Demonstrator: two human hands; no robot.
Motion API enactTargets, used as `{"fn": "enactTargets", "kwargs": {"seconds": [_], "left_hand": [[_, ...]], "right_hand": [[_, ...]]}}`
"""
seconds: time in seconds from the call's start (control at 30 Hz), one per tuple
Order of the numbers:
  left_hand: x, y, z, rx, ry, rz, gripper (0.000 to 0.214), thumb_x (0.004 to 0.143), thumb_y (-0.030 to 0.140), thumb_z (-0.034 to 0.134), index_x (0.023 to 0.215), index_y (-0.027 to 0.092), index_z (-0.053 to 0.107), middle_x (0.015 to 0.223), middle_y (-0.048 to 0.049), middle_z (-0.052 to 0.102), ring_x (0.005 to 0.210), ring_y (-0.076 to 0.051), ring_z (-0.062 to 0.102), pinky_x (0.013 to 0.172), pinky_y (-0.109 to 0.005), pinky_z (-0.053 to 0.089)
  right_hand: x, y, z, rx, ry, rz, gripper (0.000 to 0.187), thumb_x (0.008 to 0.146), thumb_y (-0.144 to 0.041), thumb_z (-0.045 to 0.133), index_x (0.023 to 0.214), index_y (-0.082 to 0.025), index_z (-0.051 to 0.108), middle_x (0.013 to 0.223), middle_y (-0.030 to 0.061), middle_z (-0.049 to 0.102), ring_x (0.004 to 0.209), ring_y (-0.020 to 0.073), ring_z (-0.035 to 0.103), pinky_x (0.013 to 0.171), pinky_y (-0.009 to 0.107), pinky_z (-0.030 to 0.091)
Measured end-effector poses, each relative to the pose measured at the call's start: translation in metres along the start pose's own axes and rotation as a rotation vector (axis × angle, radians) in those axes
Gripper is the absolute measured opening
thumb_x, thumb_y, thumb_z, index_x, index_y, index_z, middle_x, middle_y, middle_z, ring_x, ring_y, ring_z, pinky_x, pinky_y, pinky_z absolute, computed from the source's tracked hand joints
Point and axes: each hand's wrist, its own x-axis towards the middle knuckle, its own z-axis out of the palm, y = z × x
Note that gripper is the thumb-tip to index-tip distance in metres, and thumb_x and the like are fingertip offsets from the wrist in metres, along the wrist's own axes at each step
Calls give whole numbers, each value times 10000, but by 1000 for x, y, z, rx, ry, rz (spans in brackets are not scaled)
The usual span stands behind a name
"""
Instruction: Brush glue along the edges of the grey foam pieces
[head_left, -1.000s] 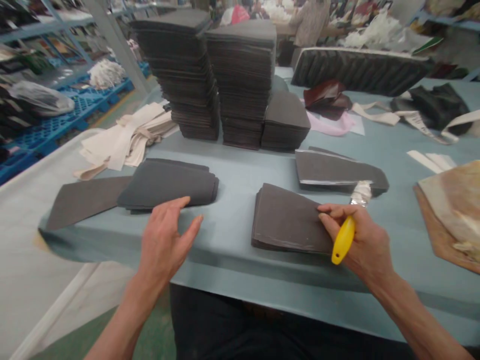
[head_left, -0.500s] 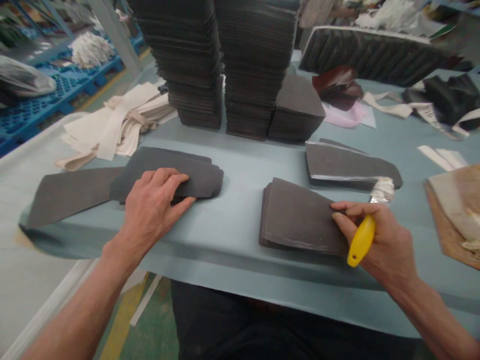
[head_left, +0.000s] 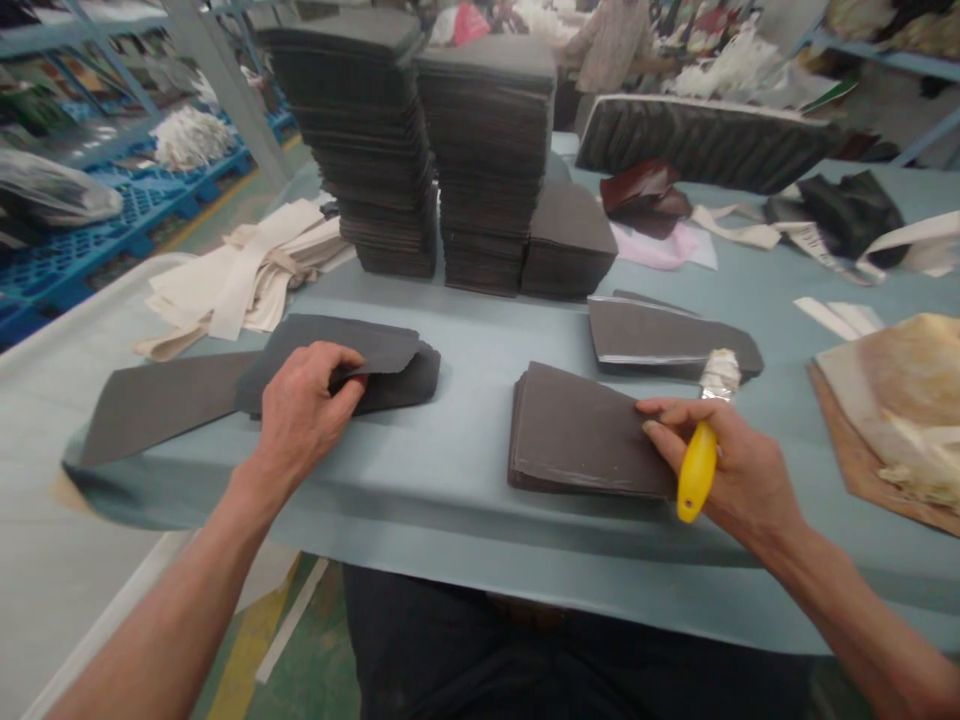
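Observation:
My left hand pinches the near edge of the top dark grey sheet on the left stack, and that sheet bends up off the ones below. Under the stack's left end a single grey piece sticks out. My right hand is closed around a brush with a yellow handle and whitish, crusted bristles. Its thumb and forefinger also touch the right corner of a second stack of grey sheets. Behind the brush lies a smaller pile of grey pieces with pale edges.
Tall stacks of dark sheets rise at the back, beside a lower stack. Cream fabric strips lie at the left. A glue-smeared board is at the right. Behind the table stands a person.
My left hand has closed on the top sheet and lifted its edge, where it lay flat before. The right hand keeps its hold on the brush. The view has tilted up slightly.

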Motion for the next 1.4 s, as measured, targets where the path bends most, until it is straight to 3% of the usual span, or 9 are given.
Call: {"fn": "enactTargets", "kwargs": {"seconds": [0.17,0.37,0.63,0.77,0.9,1.0,1.13,1.27,1.4], "left_hand": [[9,18,-16,-60,231,0,193,877,381,661,935,197,659,998,-73,769,932,-228,718,879,-366,554],[-12,56,-14,-125,496,213,153,855,289,749,879,207,622,958,-68,771,916,-228,731,833,-318,515],[-56,98,6,-306,509,170,226,797,67,710,823,222,548,865,17,660,789,-131,654,735,-246,489],[-71,108,7,-333,476,102,245,831,38,687,849,226,529,884,18,645,820,-127,659,771,-249,514],[-76,112,4,-358,465,77,255,865,53,693,844,230,510,885,23,632,809,-122,649,773,-255,523],[-79,112,5,-377,483,62,271,862,36,696,848,232,509,885,24,628,810,-124,646,767,-262,521],[-89,113,12,-395,508,42,286,851,17,703,856,232,516,894,21,631,819,-126,643,778,-268,519],[-96,116,22,-416,492,49,283,854,40,724,859,234,516,895,19,636,822,-130,638,769,-267,519],[-100,118,26,-411,463,25,255,870,63,720,913,239,541,918,13,649,855,-145,653,812,-285,536]], "right_hand": [[1,-8,-8,-8,55,-172,100,988,-246,680,946,-251,589,997,77,851,772,179,812,659,264,595],[2,-47,-13,-62,189,-299,128,971,-190,705,983,-243,590,1062,106,852,936,209,852,788,294,666],[-1,-138,21,233,24,-273,151,990,-240,708,1013,-251,559,1017,65,856,1010,188,849,856,239,667],[1,-155,49,198,82,-313,159,971,-236,702,1015,-249,549,1244,163,823,1065,252,841,851,333,693],[1,-159,62,158,122,-374,204,945,-85,642,951,-262,540,1246,146,824,1115,257,827,851,329,692],[-3,-162,61,230,159,-313,215,948,-77,638,959,-266,536,1111,110,856,1037,233,846,799,288,686],[-6,-173,57,458,103,-4,195,957,-259,707,931,-267,514,933,55,841,803,179,842,648,230,644],[0,-185,60,637,-13,217,304,883,-347,778,934,-271,487,643,-83,648,453,99,598,472,203,504],[8,-192,64,582,-38,216,220,888,-258,696,884,-263,476,611,-121,458,458,67,443,457,196,379]]}}
